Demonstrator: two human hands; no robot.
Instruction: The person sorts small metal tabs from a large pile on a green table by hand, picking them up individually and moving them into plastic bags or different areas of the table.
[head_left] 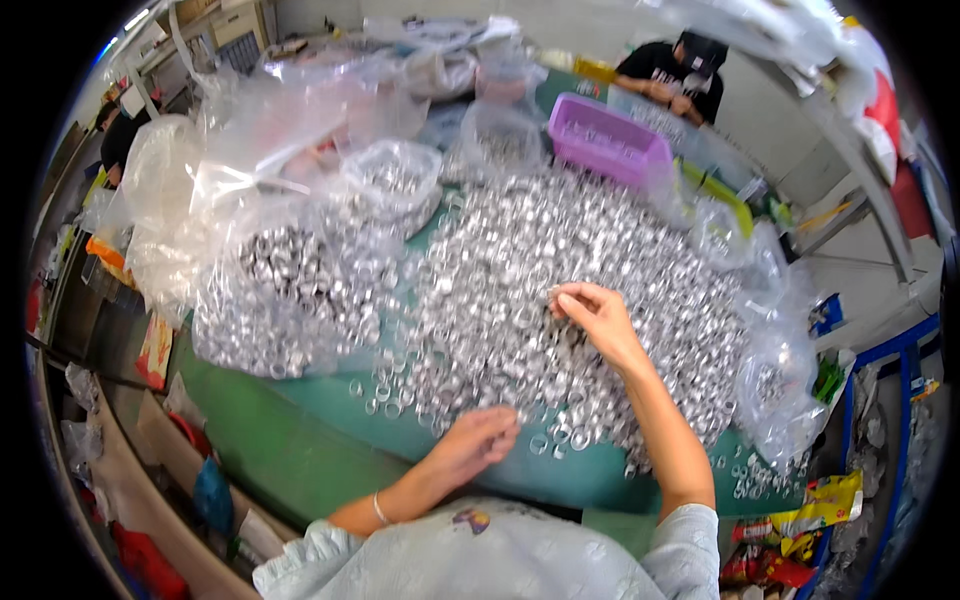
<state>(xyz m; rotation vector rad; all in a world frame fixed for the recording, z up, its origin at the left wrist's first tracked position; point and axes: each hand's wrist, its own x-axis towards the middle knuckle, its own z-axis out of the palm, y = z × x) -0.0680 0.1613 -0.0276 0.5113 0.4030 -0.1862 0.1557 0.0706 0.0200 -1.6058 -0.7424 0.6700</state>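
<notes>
A broad heap of small silvery metal rings (500, 250) covers the middle of the green table (250, 420). Over the heap, my right hand (597, 318) is closed in a pinch, with a small shiny piece at its fingertips that looks like one of the rings. My left hand (474, 442) is lower and to the left, at the near edge of the heap, its fingers drawn together. What those fingers hold, if anything, is too small and blurred to make out. Loose rings lie scattered on the table between and around both hands.
Left of the heap stands a large clear plastic bag (290, 290) full of metal pieces. A purple bin (610, 140) sits at the far side, with a green tray (715, 195) beside it. More clear bags (780, 390) line the right edge. A person (675, 75) sits across the table.
</notes>
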